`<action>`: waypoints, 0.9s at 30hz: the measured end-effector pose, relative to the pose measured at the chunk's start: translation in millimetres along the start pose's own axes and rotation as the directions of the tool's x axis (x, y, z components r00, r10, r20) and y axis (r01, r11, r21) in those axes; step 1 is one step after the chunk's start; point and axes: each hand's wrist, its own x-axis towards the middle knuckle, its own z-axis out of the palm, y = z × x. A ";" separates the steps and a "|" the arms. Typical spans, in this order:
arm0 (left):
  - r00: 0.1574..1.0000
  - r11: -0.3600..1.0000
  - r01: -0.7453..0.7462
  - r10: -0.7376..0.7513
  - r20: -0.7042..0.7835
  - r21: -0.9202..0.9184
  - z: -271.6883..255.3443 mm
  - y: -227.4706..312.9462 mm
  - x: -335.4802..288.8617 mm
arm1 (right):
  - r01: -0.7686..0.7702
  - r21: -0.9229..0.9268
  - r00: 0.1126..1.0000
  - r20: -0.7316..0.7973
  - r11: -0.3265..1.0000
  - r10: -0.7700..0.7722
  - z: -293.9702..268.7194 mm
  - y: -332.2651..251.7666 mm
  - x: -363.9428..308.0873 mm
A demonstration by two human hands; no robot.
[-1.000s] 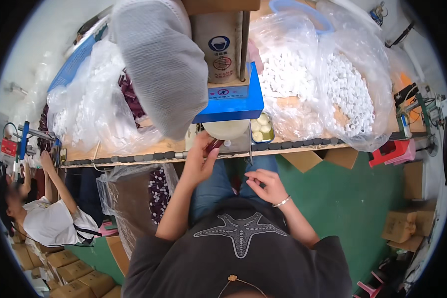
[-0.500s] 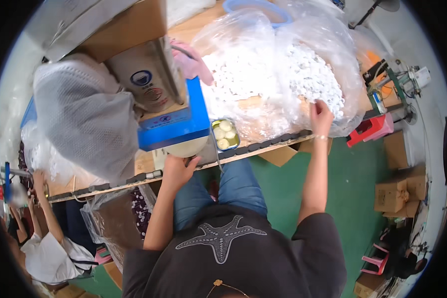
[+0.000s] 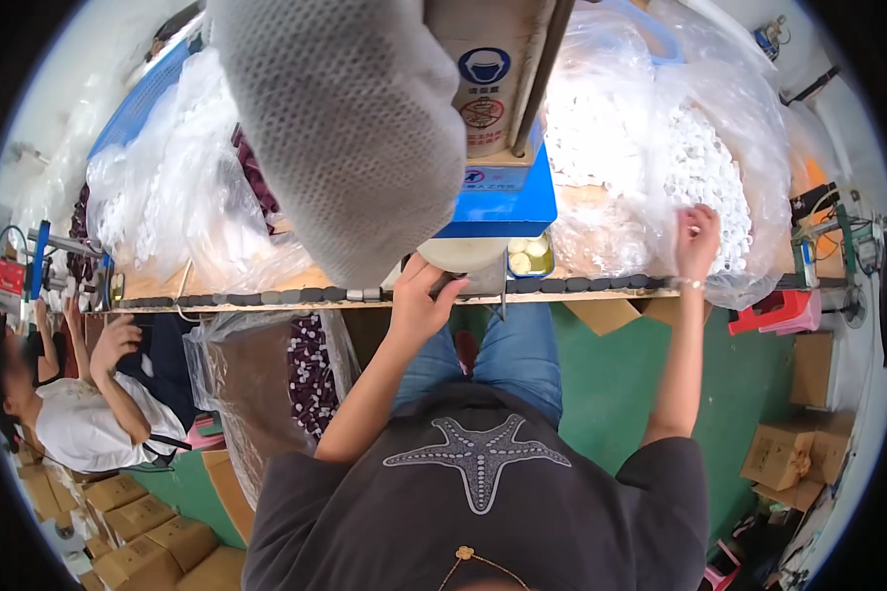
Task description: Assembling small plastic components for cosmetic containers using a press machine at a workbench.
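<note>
My left hand (image 3: pixel 419 305) is at the table's front edge, under the blue cover (image 3: pixel 522 207) of a bench machine. Its fingers and thumb close around something small and dark beside the machine's pale round part (image 3: pixel 459 254); I cannot make out its kind. Over on the right, my right hand (image 3: pixel 698 241) hovers at the near side of a heap of small white pieces (image 3: pixel 705 177) on clear plastic. Its fingers are curled in toward the thumb, and whatever they hold is too small to name. A small tin (image 3: pixel 532 264) with pale round lumps sits right of the machine.
A white mesh bag (image 3: pixel 335 128) bulges beside the machine. Below the table, a plastic-lined box (image 3: pixel 246 384) holds dark purple and white pieces. A co-worker (image 3: pixel 99 424) sits at far left. A red stool (image 3: pixel 769 313) and cartons (image 3: pixel 788 458) stand at right.
The whole view has swung, so the bench appears farther right. My right hand's fingers now curl upward over the white heap's edge. The left hand remains by the machine. The co-worker's hand has shifted.
</note>
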 end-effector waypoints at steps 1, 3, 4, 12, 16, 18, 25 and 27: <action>0.998 0.998 -0.067 0.067 0.005 0.019 -0.6 -3.3 0.1 | 0.045 0.239 0.999 -0.011 0.970 -0.044 1.8 -31.1 -12.4; 0.998 0.999 -0.048 0.048 0.047 0.007 -6.6 -5.6 -0.6 | 0.176 0.412 0.944 0.187 0.894 -0.272 7.9 -90.9 -43.7; 0.995 1.000 -0.024 0.024 0.092 0.001 -7.2 -5.9 0.1 | 0.240 0.455 0.884 0.264 0.858 -0.387 8.8 -123.0 -58.5; 0.990 0.982 0.097 -0.112 -0.084 -0.160 14.3 -10.8 -2.8 | 0.456 0.271 0.746 0.403 0.848 -0.530 40.1 -168.9 -80.3; 0.995 0.995 -0.016 0.007 -0.103 -0.094 2.4 4.6 1.1 | 0.124 0.503 0.879 0.344 0.855 -0.329 25.9 -186.3 -80.7; 0.997 0.996 0.020 -0.027 -0.074 -0.092 -0.1 7.8 2.2 | -0.301 0.756 0.883 0.451 0.582 -0.129 25.8 -189.5 -92.5; 0.997 0.998 -0.062 0.061 -0.048 -0.022 -6.0 11.2 9.2 | -0.567 0.819 0.818 0.573 0.093 -0.059 36.8 -231.9 -122.9; 0.999 0.998 -0.043 0.042 -0.035 -0.037 -5.6 9.6 8.1 | -0.548 0.836 0.835 0.548 0.024 -0.039 45.0 -243.5 -125.4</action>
